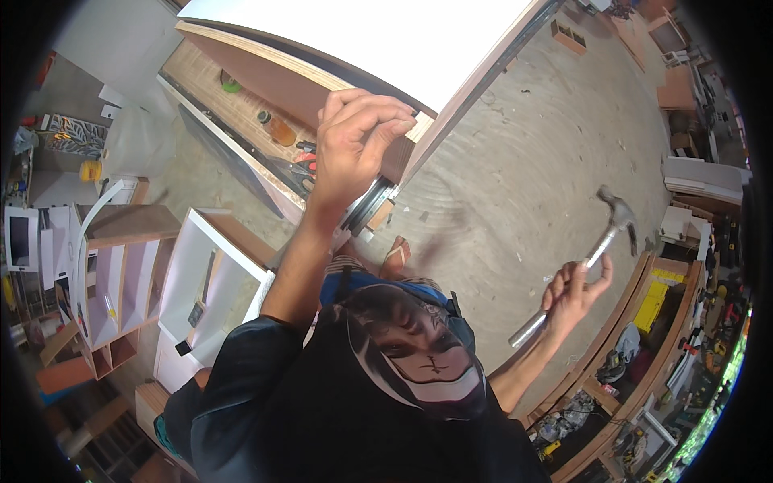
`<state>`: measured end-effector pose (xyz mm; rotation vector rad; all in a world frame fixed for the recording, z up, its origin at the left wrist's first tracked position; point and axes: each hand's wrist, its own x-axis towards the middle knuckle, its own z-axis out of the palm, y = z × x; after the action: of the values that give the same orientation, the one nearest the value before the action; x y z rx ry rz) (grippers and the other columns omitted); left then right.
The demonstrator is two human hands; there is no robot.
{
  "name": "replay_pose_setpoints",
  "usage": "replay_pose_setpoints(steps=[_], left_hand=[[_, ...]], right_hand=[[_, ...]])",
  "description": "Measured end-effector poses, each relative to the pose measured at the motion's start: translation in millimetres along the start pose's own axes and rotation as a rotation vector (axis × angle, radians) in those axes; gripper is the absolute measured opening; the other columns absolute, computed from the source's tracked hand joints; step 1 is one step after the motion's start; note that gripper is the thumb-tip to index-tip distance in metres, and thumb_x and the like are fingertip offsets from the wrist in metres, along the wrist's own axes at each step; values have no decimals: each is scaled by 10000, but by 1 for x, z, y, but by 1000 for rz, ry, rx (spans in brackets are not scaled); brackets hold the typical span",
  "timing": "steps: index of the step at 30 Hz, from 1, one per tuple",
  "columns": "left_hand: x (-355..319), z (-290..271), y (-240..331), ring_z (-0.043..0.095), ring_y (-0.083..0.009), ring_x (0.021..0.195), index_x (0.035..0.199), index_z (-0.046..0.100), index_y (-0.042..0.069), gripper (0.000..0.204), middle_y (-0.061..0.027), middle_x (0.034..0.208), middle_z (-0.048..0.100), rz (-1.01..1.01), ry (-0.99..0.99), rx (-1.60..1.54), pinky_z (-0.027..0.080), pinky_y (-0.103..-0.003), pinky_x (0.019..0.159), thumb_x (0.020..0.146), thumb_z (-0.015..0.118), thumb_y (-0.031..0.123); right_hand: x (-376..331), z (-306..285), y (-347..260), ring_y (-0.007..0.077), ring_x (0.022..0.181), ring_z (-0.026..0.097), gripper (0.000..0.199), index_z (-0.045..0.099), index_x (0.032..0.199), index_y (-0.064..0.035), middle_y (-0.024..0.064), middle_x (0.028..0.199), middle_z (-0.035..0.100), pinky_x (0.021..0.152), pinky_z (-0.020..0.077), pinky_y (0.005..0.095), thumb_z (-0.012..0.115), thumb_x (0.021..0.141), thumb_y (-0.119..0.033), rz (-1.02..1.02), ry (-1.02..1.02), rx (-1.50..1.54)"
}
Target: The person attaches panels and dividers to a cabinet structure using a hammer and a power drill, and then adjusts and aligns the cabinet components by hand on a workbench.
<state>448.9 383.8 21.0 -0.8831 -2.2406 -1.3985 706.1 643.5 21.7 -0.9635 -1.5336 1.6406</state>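
My left hand (360, 141) is closed in a pinch at the near corner of a wooden cabinet piece topped by a white panel (378, 44). Its fingertips rest by the pale plywood edge (266, 56); whatever they may pinch is too small to make out. Out to the right, my right hand (573, 294) grips a claw hammer (618, 216) by its silvery handle, with the head pointing up and away over the floor. Beside my left wrist, red-handled hand tools (304, 161) and a bottle of amber liquid (278, 129) lie on a wooden surface.
Open white cabinet frames (211, 286) stand at the left, with a brush-like tool on one. A long wooden rack (600, 398) holding tools and a yellow case (651, 306) curves along the right. A small wooden box (568, 37) sits on the concrete floor (515, 161).
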Motion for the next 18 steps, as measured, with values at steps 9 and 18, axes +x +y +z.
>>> replay_pose_setpoints(steps=[9,18], left_hand=[[0,5,-13,566,-202,1038,899,788,86,163,-10,993,766,8,-34,11,425,-351,963,981,693,191],[-2,8,-10,571,-205,1026,902,791,92,155,-5,970,767,-7,-8,-12,438,-349,945,970,709,205]], right_hand=[[-18,25,22,60,388,384,576,280,1490,-145,4,646,481,320,299,224,637,1048,-235,139,-260,-108],[-18,34,15,62,404,415,661,250,1529,-148,-16,636,507,347,306,231,675,1023,-180,58,-342,-118]])
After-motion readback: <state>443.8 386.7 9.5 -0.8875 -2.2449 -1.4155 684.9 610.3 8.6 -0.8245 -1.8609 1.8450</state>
